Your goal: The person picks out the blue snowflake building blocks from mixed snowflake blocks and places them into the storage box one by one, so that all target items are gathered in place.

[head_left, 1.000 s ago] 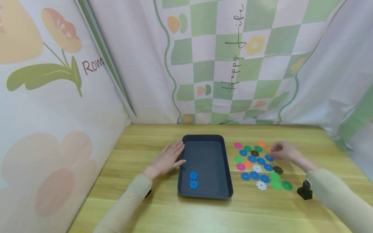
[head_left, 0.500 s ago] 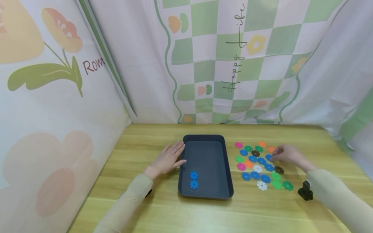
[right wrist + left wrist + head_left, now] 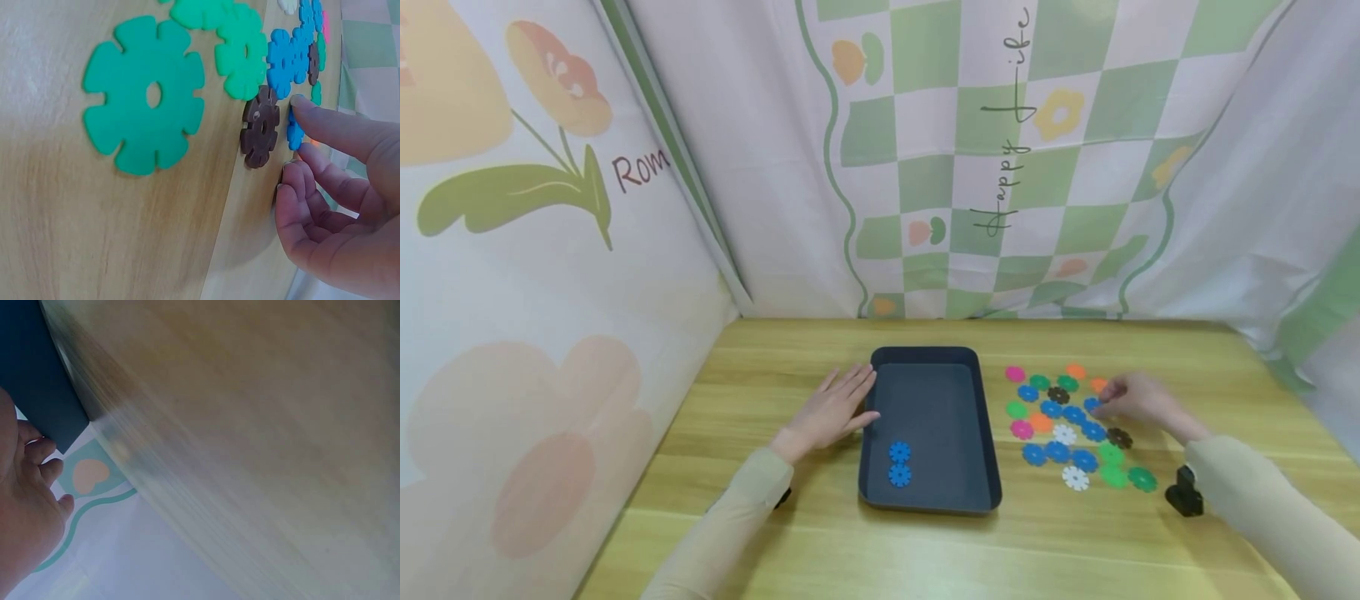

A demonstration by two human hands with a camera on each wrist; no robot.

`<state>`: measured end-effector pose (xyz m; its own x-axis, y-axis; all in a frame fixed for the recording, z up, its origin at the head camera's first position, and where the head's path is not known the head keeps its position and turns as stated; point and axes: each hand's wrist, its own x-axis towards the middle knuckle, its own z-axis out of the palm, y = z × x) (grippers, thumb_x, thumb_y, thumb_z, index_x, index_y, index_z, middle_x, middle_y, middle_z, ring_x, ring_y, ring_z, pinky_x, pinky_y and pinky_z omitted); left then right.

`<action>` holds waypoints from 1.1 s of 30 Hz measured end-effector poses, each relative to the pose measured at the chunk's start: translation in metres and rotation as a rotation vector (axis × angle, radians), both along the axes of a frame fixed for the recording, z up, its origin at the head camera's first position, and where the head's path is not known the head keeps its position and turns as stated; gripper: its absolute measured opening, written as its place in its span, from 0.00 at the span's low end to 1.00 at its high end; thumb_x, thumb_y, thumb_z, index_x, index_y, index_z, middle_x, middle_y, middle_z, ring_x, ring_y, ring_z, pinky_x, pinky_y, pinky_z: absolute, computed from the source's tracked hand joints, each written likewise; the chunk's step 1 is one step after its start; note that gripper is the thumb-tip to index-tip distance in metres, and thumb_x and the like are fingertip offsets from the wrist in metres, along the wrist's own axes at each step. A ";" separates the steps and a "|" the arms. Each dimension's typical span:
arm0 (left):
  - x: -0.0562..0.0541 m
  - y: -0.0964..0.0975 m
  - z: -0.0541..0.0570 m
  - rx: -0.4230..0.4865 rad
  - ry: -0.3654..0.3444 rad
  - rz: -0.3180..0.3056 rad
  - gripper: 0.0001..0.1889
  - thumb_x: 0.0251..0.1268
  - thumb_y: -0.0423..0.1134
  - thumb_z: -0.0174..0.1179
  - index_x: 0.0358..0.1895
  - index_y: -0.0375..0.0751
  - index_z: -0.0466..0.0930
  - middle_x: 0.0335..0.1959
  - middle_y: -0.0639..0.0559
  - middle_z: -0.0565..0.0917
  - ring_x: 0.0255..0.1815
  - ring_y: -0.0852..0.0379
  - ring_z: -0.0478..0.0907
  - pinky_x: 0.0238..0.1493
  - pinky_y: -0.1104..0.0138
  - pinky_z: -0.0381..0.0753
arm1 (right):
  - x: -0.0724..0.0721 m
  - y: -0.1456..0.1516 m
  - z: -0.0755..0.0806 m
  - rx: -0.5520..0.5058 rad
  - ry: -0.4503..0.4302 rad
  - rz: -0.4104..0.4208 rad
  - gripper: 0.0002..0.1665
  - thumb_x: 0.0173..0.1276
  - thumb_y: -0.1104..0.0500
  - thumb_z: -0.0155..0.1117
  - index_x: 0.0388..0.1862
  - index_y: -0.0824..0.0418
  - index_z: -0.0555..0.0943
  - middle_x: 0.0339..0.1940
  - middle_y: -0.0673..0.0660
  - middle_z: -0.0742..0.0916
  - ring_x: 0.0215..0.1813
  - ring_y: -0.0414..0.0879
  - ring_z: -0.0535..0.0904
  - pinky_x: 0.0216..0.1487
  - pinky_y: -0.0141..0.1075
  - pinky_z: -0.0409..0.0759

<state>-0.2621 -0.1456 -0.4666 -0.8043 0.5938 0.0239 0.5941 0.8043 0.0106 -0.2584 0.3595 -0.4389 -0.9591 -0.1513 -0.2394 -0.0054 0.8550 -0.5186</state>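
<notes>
Flat on the left rim of the dark grey tray [image 3: 931, 400] rests my left hand [image 3: 826, 414], its fingers extended. Two blue notched plastic discs, a far one [image 3: 899, 452] and a near one [image 3: 900, 475], lie in the tray's near left part. My right hand [image 3: 1138, 402] is at the right side of a spread of colourful notched discs. In the right wrist view, thumb and index finger pinch a blue disc [image 3: 294, 130] at its edges, low at the table. A brown disc [image 3: 260, 127] and a dark green disc [image 3: 150, 97] lie nearby.
Several other discs lie right of the tray, among them a pink one [image 3: 1022, 429], a white one [image 3: 1075, 477] and a light green one [image 3: 1114, 476]. The wooden table [image 3: 820, 542] meets a patterned curtain [image 3: 977, 167] behind and a printed wall panel [image 3: 550, 275] at left.
My right hand has shifted slightly nearer, from beside an orange disc to the blue disc below it, and its thumb and finger have closed on that disc. The left hand stays put.
</notes>
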 end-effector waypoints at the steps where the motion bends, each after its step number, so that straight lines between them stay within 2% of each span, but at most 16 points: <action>1: 0.000 0.000 0.000 0.001 -0.002 0.002 0.40 0.77 0.64 0.38 0.80 0.43 0.47 0.83 0.48 0.50 0.83 0.48 0.48 0.82 0.48 0.48 | 0.000 0.000 -0.001 -0.002 0.000 -0.001 0.27 0.59 0.50 0.74 0.44 0.71 0.80 0.38 0.62 0.86 0.40 0.51 0.80 0.40 0.43 0.82; 6: 0.001 0.000 0.001 0.005 -0.014 0.006 0.39 0.77 0.64 0.38 0.81 0.44 0.47 0.83 0.49 0.50 0.84 0.50 0.47 0.82 0.49 0.47 | 0.000 -0.002 -0.003 -0.010 0.014 0.002 0.23 0.58 0.52 0.74 0.41 0.69 0.79 0.36 0.59 0.85 0.39 0.49 0.79 0.36 0.37 0.78; 11: 0.001 0.000 0.001 0.011 -0.015 0.005 0.39 0.77 0.64 0.39 0.80 0.43 0.48 0.82 0.49 0.50 0.83 0.49 0.47 0.82 0.48 0.47 | 0.001 -0.003 -0.003 -0.025 0.034 0.004 0.22 0.58 0.55 0.74 0.40 0.70 0.78 0.34 0.59 0.84 0.37 0.48 0.78 0.35 0.36 0.76; 18: -0.001 0.000 -0.001 0.011 -0.006 0.002 0.39 0.77 0.64 0.38 0.80 0.43 0.48 0.82 0.48 0.50 0.83 0.49 0.48 0.82 0.48 0.47 | 0.003 -0.002 0.001 -0.082 0.039 0.018 0.20 0.64 0.58 0.69 0.45 0.74 0.77 0.38 0.63 0.86 0.38 0.48 0.80 0.37 0.36 0.80; 26: 0.001 0.000 0.001 0.017 -0.003 -0.002 0.39 0.77 0.64 0.39 0.80 0.42 0.49 0.82 0.47 0.51 0.83 0.49 0.48 0.82 0.48 0.48 | 0.002 -0.003 0.006 -0.165 -0.005 0.033 0.21 0.70 0.60 0.63 0.53 0.77 0.76 0.44 0.69 0.86 0.41 0.47 0.84 0.40 0.36 0.85; 33: 0.001 0.000 0.002 0.000 -0.009 0.004 0.40 0.77 0.64 0.39 0.80 0.42 0.48 0.82 0.48 0.50 0.83 0.49 0.47 0.82 0.48 0.48 | 0.001 -0.017 0.017 -0.227 -0.039 0.038 0.22 0.72 0.60 0.61 0.55 0.78 0.75 0.47 0.70 0.86 0.43 0.45 0.85 0.44 0.36 0.87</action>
<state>-0.2612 -0.1451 -0.4649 -0.8067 0.5908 0.0168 0.5910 0.8065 0.0162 -0.2577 0.3427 -0.4223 -0.9425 -0.2410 -0.2317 -0.0116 0.7162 -0.6978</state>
